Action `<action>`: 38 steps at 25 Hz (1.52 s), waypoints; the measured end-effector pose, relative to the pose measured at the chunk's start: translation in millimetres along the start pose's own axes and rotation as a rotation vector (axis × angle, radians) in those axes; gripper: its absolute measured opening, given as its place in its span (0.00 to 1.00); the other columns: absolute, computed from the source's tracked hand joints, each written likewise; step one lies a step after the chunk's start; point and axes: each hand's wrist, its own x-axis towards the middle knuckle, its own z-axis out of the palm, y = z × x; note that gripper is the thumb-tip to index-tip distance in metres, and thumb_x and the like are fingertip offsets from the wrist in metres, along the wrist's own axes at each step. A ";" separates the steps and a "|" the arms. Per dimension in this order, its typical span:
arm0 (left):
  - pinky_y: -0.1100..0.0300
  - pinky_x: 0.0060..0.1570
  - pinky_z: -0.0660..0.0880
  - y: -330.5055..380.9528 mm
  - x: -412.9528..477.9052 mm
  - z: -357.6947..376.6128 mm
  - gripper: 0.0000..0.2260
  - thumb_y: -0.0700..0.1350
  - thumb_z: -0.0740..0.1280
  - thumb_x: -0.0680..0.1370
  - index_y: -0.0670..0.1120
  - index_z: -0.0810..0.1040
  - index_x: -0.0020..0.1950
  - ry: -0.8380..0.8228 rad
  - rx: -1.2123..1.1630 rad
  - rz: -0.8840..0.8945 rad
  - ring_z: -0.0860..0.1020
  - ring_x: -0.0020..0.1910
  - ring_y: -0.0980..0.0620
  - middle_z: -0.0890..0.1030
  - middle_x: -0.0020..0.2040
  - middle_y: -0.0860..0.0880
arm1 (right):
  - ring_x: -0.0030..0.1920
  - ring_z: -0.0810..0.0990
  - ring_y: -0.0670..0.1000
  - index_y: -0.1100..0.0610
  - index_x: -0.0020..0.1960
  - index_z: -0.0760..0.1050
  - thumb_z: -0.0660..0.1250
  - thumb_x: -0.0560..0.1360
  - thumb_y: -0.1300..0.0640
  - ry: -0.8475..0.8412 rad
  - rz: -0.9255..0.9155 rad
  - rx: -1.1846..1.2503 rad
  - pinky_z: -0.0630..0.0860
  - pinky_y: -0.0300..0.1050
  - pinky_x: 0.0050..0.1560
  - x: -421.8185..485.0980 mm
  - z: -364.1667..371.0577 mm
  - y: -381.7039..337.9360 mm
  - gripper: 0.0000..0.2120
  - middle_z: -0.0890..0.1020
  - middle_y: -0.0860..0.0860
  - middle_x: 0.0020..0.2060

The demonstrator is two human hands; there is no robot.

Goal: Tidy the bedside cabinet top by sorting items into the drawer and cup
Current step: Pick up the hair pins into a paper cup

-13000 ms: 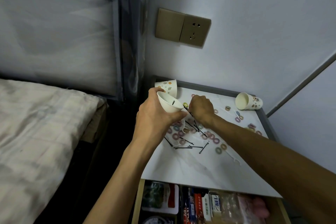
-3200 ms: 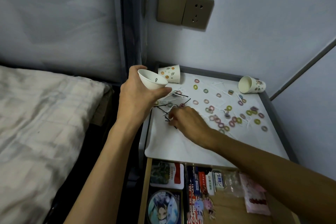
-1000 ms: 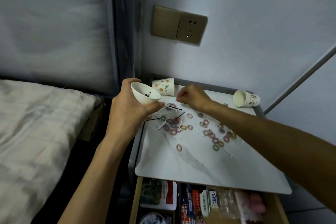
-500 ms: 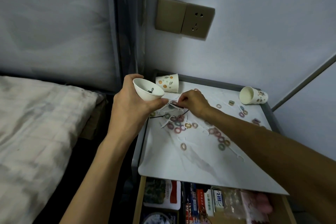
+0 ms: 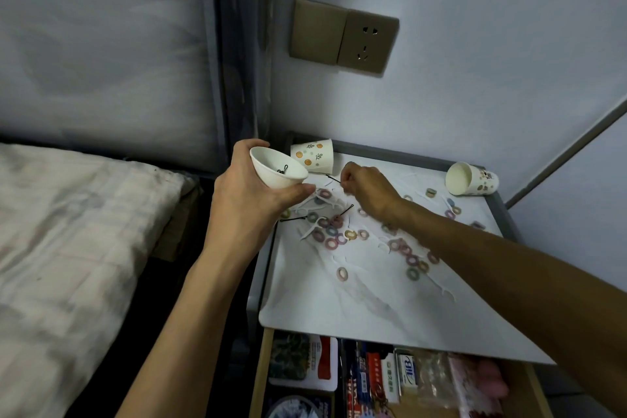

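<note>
1. A bed (image 5: pixel 68 231) with pale bedding fills the left side.
2. The left hand (image 5: pixel 251 200) has its fingers and thumb curled round a white cup (image 5: pixel 278 173). It holds the cup tilted, just off the far left edge of the cabinet top (image 5: pixel 356 309). Black pins lie inside the cup.
3. A dotted cup (image 5: pixel 314 155) lies on its side in the far left corner of the top.
4. The right hand (image 5: pixel 368 192) is above the far part of the top, just right of the white cup. Its fingertips pinch one end of a black hairpin (image 5: pixel 334 179).
5. Two loose hairpins (image 5: pixel 293 220) lie below the hands among white floss picks (image 5: pixel 310 232).
6. Small coloured hair rings (image 5: pixel 334 237) are scattered across the middle and right of the top.
7. A third cup (image 5: pixel 471 179) lies on its side in the far right corner.
8. The drawer (image 5: pixel 373 380) stands open at the near edge, packed with boxes and packets.
</note>
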 end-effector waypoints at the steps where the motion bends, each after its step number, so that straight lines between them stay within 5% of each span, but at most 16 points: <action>1: 0.79 0.36 0.69 -0.2 0.1 -0.6 0.33 0.56 0.81 0.60 0.55 0.71 0.60 0.001 -0.002 -0.001 0.77 0.45 0.64 0.78 0.47 0.59 | 0.42 0.79 0.48 0.54 0.47 0.76 0.66 0.77 0.62 0.007 -0.007 0.048 0.75 0.38 0.41 -0.9 -6.1 1.6 0.04 0.80 0.48 0.39; 4: 0.79 0.35 0.69 0.8 0.1 -1.0 0.33 0.56 0.81 0.60 0.55 0.71 0.60 -0.002 0.000 0.004 0.76 0.46 0.64 0.78 0.46 0.59 | 0.39 0.78 0.39 0.55 0.48 0.83 0.72 0.74 0.60 -0.080 -0.175 -0.004 0.69 0.27 0.41 -8.5 -21.2 6.0 0.04 0.82 0.45 0.39; 14: 0.79 0.35 0.69 2.5 -1.1 0.4 0.32 0.57 0.81 0.60 0.56 0.71 0.60 -0.005 -0.002 0.008 0.76 0.45 0.65 0.78 0.46 0.60 | 0.43 0.75 0.45 0.51 0.45 0.81 0.72 0.73 0.54 -0.172 -0.230 -0.138 0.74 0.45 0.47 -16.8 -3.0 11.1 0.01 0.77 0.45 0.42; 17: 0.79 0.35 0.69 3.1 -0.9 0.4 0.32 0.56 0.81 0.60 0.56 0.71 0.59 -0.007 -0.010 0.010 0.76 0.45 0.65 0.77 0.46 0.60 | 0.46 0.71 0.45 0.51 0.45 0.77 0.68 0.76 0.53 -0.229 -0.221 -0.175 0.70 0.44 0.47 -17.7 -1.5 13.2 0.03 0.74 0.44 0.42; 21: 0.78 0.35 0.70 2.7 0.0 -1.1 0.33 0.55 0.81 0.61 0.54 0.71 0.61 -0.008 -0.026 0.001 0.77 0.46 0.63 0.78 0.47 0.59 | 0.40 0.78 0.49 0.53 0.44 0.78 0.68 0.76 0.56 -0.163 -0.157 -0.116 0.71 0.44 0.43 -21.5 -12.4 15.4 0.02 0.82 0.49 0.38; 27: 0.73 0.38 0.70 2.0 0.5 -6.5 0.32 0.55 0.81 0.61 0.54 0.72 0.61 0.016 -0.027 -0.001 0.77 0.48 0.63 0.78 0.48 0.59 | 0.43 0.77 0.40 0.53 0.50 0.85 0.73 0.73 0.56 -0.026 -0.336 -0.002 0.65 0.23 0.49 -24.4 -7.1 -29.3 0.07 0.84 0.43 0.44; 30: 0.69 0.41 0.72 1.6 0.5 -8.1 0.32 0.55 0.81 0.62 0.54 0.72 0.60 0.036 -0.040 -0.011 0.78 0.48 0.62 0.79 0.47 0.59 | 0.39 0.80 0.44 0.53 0.45 0.85 0.71 0.72 0.59 -0.095 -0.408 0.020 0.75 0.35 0.42 -24.3 13.6 -60.0 0.05 0.84 0.48 0.41; 34: 0.77 0.38 0.70 0.6 1.2 -10.3 0.31 0.55 0.81 0.61 0.55 0.71 0.60 0.037 -0.045 -0.010 0.77 0.45 0.67 0.78 0.46 0.60 | 0.24 0.78 0.46 0.50 0.42 0.81 0.67 0.75 0.59 -0.147 -0.260 0.174 0.77 0.44 0.28 -28.8 30.1 -64.7 0.06 0.80 0.48 0.37; 36: 0.78 0.38 0.69 -0.5 2.4 -11.1 0.32 0.54 0.81 0.61 0.54 0.72 0.61 0.038 -0.043 -0.013 0.76 0.45 0.67 0.78 0.46 0.60 | 0.28 0.78 0.44 0.51 0.44 0.81 0.66 0.76 0.57 -0.109 -0.288 0.078 0.77 0.45 0.31 -30.1 34.3 -66.5 0.05 0.79 0.48 0.40; 38: 0.78 0.38 0.69 -1.3 2.9 -10.8 0.32 0.54 0.81 0.61 0.54 0.72 0.60 0.036 -0.040 -0.016 0.76 0.45 0.68 0.78 0.46 0.60 | 0.41 0.81 0.49 0.55 0.49 0.82 0.65 0.76 0.60 -0.086 -0.389 -0.098 0.77 0.47 0.44 -29.9 36.1 -69.4 0.07 0.81 0.52 0.45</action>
